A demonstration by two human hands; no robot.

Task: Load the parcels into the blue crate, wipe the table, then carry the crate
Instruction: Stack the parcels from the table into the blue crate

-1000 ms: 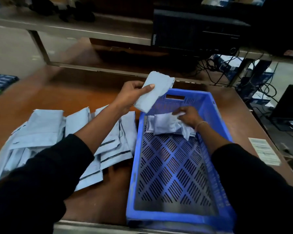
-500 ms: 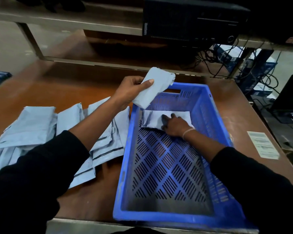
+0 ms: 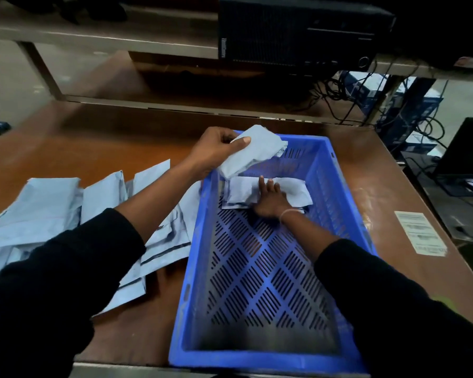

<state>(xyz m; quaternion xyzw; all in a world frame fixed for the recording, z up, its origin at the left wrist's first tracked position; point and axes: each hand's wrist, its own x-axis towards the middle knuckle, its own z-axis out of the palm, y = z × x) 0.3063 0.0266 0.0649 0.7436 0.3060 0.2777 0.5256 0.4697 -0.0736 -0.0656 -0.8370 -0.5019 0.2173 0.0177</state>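
Observation:
The blue crate [image 3: 347, 203] stands on the brown table [image 3: 93, 148], right of centre, its slotted floor mostly bare. Pale grey parcels [image 3: 295, 190] lie flat at its far end, and my right hand [image 3: 269, 199] rests palm down on them with fingers spread. My left hand [image 3: 215, 151] grips another grey parcel [image 3: 253, 152] over the crate's far left corner, tilted down toward the ones inside. A heap of several grey parcels [image 3: 47, 211] lies on the table left of the crate, partly hidden by my left sleeve.
A white printed label [image 3: 420, 232] lies on the table right of the crate. Behind the table runs a metal shelf with a black computer case [image 3: 298, 31]. Cables and boxes [image 3: 393, 105] crowd the floor at the back right. A dark laptop [image 3: 467, 151] sits at the far right.
My left hand has lowered its parcel closer to the crate's far left corner. My right hand has flattened the parcels on the crate floor and stays pressed on them.

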